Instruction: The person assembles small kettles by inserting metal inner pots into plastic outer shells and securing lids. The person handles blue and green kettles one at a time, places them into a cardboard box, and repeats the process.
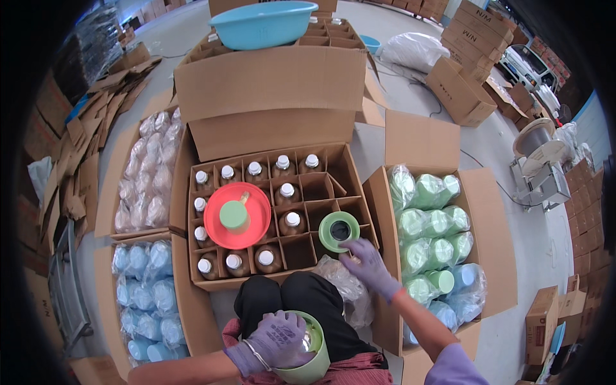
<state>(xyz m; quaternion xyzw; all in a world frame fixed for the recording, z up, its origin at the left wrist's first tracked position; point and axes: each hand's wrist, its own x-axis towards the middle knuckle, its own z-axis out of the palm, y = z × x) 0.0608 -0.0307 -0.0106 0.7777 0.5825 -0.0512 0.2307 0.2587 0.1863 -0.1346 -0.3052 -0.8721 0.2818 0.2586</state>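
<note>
Cardboard landmark: divided carton (321, 186) of brown bottles is serving as the reference for every place below
Far left of the carton: boxes of wrapped pink cups (144, 173) and wrapped blue cups (144, 295) are sitting untouched
Left hand (279, 339): below the carton, over the lap, it is closing around a green mug (308, 362) and gripping its rim from above
On the carton's left cells: red plate (237, 215) is lying flat with a green cup (234, 215) standing on it
Right hand (366, 263): at the carton's lower right corner, its fingers are curling around a green lid (339, 231) that is resting on the dividers
Right of the carton: box of wrapped green cups (430, 231) is standing open
Progress: most cells are already holding bottles, several right-hand cells are showing empty, and many cups are remaining wrapped, so I judge the work partway
</note>
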